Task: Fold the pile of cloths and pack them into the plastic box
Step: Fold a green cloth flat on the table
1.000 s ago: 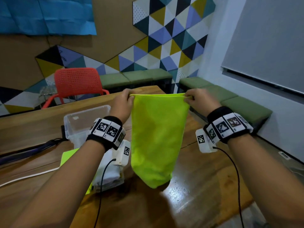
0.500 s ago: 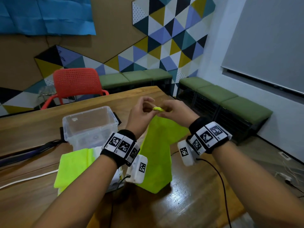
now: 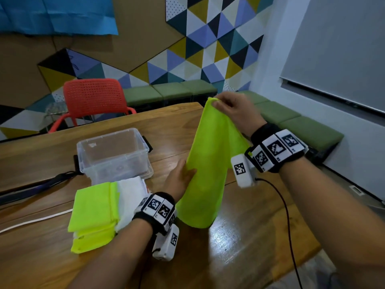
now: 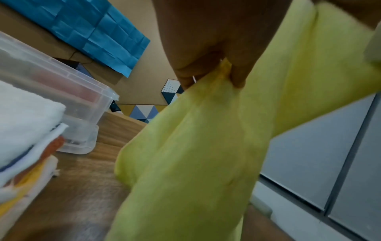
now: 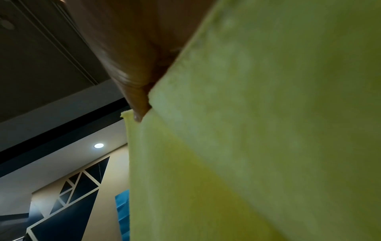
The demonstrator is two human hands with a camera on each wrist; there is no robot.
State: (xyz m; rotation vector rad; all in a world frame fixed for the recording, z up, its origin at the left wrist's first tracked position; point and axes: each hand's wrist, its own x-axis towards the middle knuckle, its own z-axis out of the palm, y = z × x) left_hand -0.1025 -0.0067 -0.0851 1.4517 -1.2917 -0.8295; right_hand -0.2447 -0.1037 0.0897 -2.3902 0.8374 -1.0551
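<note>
A lime-green cloth [image 3: 208, 163] hangs upright above the wooden table [image 3: 245, 243], folded lengthwise. My right hand [image 3: 227, 107] pinches its top corners high up. My left hand [image 3: 181, 180] grips the cloth's left edge lower down; the left wrist view shows the cloth [image 4: 195, 154] bunched between thumb and fingers [image 4: 237, 76]. In the right wrist view a fingertip [image 5: 138, 112] presses on the cloth [image 5: 247, 146]. The clear plastic box [image 3: 114, 155] stands behind, left of the cloth. A pile of cloths [image 3: 100, 211], lime and white on top, lies in front of the box.
A red chair [image 3: 93, 99] stands behind the table's far edge. Green benches [image 3: 291, 122] line the walls at the right. Cables [image 3: 33, 220] cross the table at the left. The table's right edge runs close under my right forearm.
The hands brought the cloth's top corners together, then parted. The right hand rose with the top corners; the left hand dropped to the cloth's lower left edge.
</note>
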